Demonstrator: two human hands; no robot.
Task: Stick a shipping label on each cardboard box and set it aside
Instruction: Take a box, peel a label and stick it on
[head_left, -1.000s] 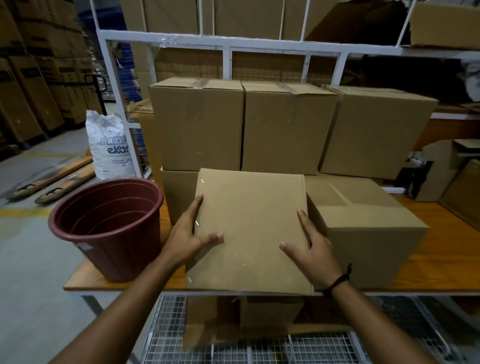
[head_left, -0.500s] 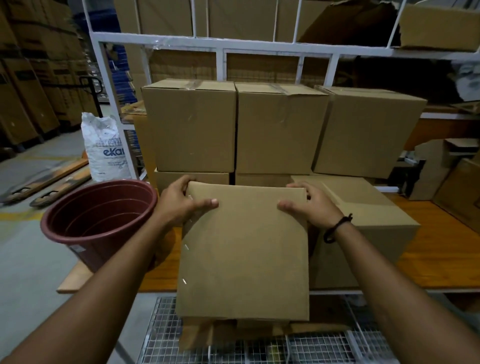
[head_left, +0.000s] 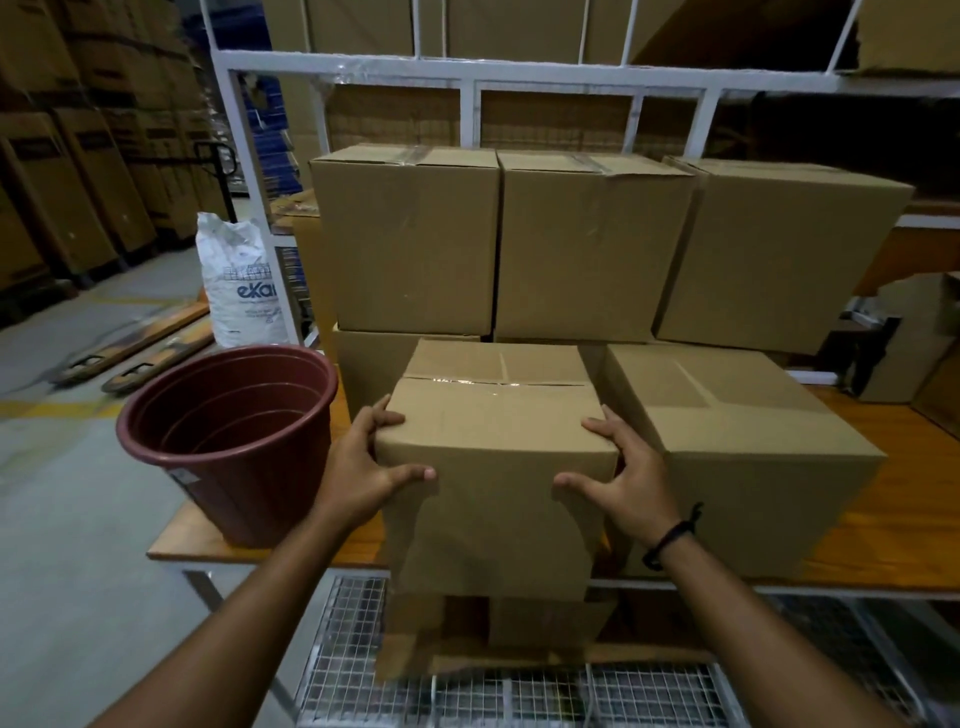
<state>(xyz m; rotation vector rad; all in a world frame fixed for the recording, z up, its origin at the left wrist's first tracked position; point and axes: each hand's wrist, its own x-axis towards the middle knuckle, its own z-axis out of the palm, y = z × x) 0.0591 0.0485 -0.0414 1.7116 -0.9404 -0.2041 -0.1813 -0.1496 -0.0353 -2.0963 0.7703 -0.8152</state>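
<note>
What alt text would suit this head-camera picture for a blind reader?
A person's left hand and right hand grip a taped cardboard box by its near top corners at the front edge of a wooden table. A maroon bucket stands left of it, a second box right, stacked boxes behind.

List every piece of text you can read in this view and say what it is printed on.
"eKa", in blue letters and cut off at the right: on the white sack.
Small print above and below that word on the sack: too blurred to read.
Sticker on the red bucket: too small to read.
Front cardboard box: no print shows.
</note>
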